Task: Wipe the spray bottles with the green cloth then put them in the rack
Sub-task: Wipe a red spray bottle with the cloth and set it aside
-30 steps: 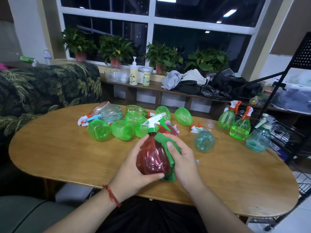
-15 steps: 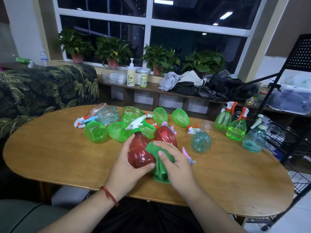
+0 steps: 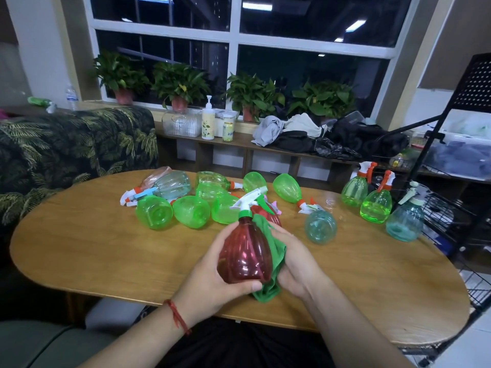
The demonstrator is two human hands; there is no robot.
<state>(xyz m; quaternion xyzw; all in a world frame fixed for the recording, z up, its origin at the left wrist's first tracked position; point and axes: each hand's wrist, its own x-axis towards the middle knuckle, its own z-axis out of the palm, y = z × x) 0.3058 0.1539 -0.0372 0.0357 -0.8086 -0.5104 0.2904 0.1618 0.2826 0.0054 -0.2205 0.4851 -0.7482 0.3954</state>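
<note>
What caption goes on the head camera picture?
Left hand holds a red spray bottle; right hand presses a green cloth against it.

L hand (image 3: pixel 212 274), R hand (image 3: pixel 297 264): fingers curled, gripping.

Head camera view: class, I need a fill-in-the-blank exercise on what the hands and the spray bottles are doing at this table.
1. The left hand holds a ____ spray bottle over the wooden table.
2. The right hand presses a ____ cloth against that bottle.
3. Beside the black rack, ____ spray bottles stand upright.
Missing words: red; green; three.
</note>
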